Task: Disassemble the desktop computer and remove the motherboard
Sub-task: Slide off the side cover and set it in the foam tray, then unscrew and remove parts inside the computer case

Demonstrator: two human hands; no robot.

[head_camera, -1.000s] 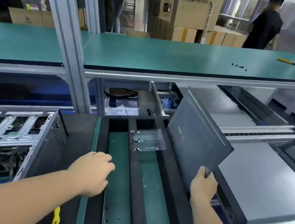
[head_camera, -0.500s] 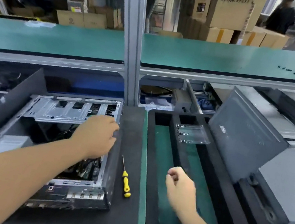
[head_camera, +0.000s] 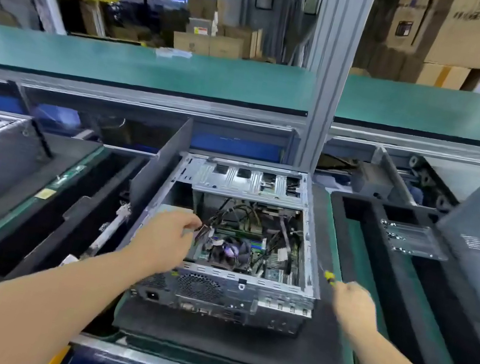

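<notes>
Computer case (head_camera: 231,244): frame centre, side panel off, motherboard (head_camera: 252,248) exposed inside.
Left hand (head_camera: 164,240): fingers pinching cables (head_camera: 219,216), apparently to unplug them.
Right hand (head_camera: 353,304): curled around yellow screwdriver (head_camera: 329,277), lower right, likely for screws.

A single head-worn wide-angle camera looks forward and steeply down from the person's standing position at the bench edge. The open computer case (head_camera: 235,238) sits centred and close below the lens; both forearms enter from the bottom corners. Straight lines bow toward the frame edges. No second view is provided.
</notes>
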